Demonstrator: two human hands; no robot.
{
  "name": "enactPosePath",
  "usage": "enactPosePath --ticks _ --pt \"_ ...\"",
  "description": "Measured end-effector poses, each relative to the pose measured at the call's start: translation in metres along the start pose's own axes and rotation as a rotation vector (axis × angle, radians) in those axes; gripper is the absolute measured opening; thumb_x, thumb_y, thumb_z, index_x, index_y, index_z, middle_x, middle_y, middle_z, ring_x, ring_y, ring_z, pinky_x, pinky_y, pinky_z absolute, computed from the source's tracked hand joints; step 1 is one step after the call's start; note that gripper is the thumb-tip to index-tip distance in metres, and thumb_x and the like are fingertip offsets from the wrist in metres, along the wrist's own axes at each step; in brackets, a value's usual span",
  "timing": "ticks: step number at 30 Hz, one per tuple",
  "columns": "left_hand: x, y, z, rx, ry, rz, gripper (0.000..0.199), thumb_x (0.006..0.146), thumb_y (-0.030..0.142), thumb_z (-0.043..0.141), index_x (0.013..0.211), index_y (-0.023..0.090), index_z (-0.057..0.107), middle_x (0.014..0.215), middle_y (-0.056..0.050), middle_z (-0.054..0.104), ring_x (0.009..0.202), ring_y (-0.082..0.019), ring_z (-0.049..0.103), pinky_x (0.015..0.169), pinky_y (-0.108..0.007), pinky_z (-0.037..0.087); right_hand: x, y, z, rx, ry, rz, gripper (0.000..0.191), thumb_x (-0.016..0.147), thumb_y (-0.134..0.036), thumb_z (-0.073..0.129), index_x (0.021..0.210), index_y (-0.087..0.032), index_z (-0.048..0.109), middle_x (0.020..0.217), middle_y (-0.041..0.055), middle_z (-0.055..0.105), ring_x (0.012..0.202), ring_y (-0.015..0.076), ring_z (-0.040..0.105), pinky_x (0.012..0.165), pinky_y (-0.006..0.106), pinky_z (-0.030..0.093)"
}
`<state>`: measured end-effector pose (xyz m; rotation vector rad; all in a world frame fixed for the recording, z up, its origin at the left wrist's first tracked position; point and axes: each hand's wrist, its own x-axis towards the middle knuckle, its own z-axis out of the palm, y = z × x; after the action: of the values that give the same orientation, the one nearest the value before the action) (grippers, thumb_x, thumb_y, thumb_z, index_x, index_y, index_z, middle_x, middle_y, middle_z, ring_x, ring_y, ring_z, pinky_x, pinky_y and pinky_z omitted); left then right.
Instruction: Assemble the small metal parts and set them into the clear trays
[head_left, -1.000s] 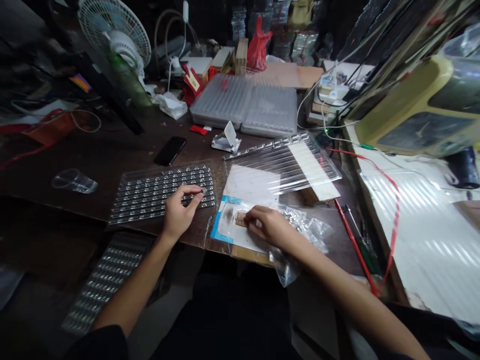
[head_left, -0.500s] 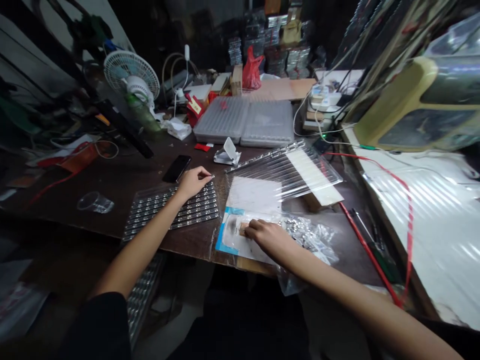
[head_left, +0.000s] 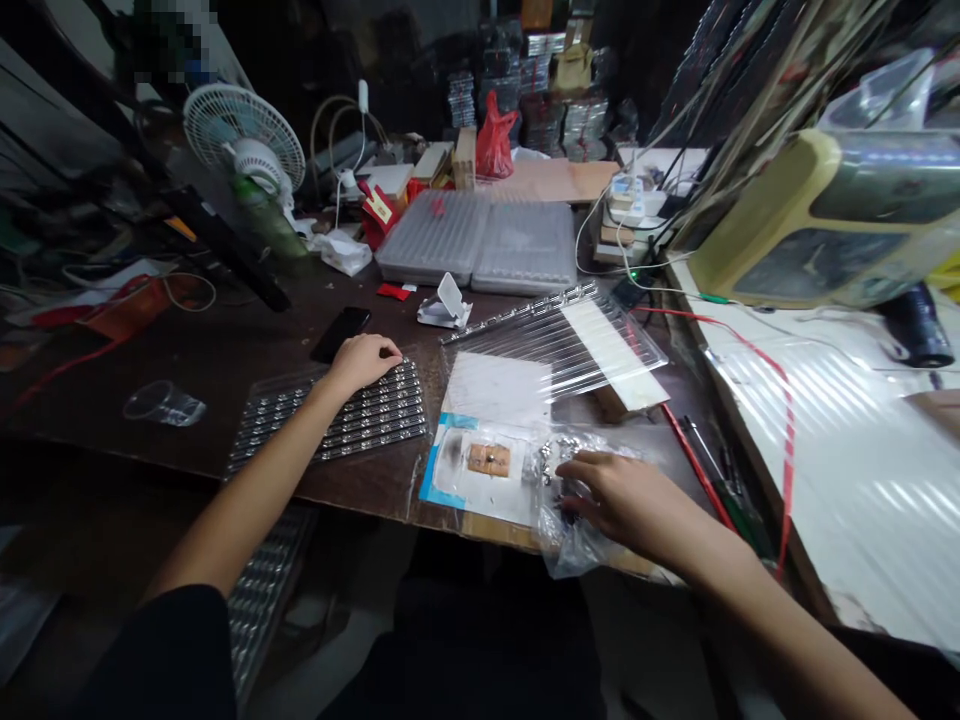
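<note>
Watching left hand: my left hand point(head_left: 362, 362) curls with its fingers closed over a clear plastic tray point(head_left: 326, 425) of small silver parts in tight rows; I cannot tell whether it pinches one.
Right hand: my right hand point(head_left: 622, 505) lies open, fingers spread, on a clear plastic bag point(head_left: 562, 540) of loose silver parts point(head_left: 559, 462).
Beside the bag: a white card with blue-taped edges point(head_left: 457, 470) carries a small tan pad point(head_left: 489, 460).
Tabletop: a dark brown tabletop point(head_left: 180, 375) holds a black smartphone point(head_left: 341, 333) just above my left hand.
Risk: pressing the bag carelessly could spill loose parts; a knock could shift the tray's rows.
</note>
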<state>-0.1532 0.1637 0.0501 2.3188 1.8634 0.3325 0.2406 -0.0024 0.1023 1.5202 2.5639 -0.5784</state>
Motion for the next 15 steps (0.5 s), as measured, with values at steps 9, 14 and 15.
enactPosePath --ticks 9,14,15 --pt "0.027 0.049 -0.002 0.117 0.050 0.081 0.023 0.082 0.035 0.063 0.097 0.025 0.077 0.102 -0.007 0.075 0.095 -0.030 0.067 0.088 -0.038 0.046 0.004 -0.003 0.031 0.016 -0.111 -0.070 0.018 0.094 -0.014 0.048 0.091 -0.017 0.066 0.095 0.0087 0.068 0.078 0.0195 0.066 0.065 0.028 0.043" --pt "0.048 0.083 0.020 0.011 0.093 0.060 0.019 0.079 0.026 0.066 0.095 0.022 0.076 0.104 -0.008 0.074 0.098 -0.029 0.066 0.088 -0.038 0.047 -0.003 0.000 0.025 0.073 -0.073 -0.056 0.022 0.094 -0.013 0.048 0.087 -0.017 0.068 0.089 0.0075 0.069 0.075 0.0179 0.065 0.065 0.027 0.043" --pt "0.050 0.084 0.023 0.003 0.094 0.050 0.015 0.079 0.024 0.067 0.091 0.022 0.075 0.101 -0.008 0.074 0.097 -0.029 0.066 0.087 -0.038 0.048 -0.005 0.000 0.023 0.099 -0.044 -0.064 0.023 0.095 -0.014 0.047 0.087 -0.017 0.068 0.089 0.0074 0.069 0.076 0.0177 0.065 0.066 0.027 0.044"
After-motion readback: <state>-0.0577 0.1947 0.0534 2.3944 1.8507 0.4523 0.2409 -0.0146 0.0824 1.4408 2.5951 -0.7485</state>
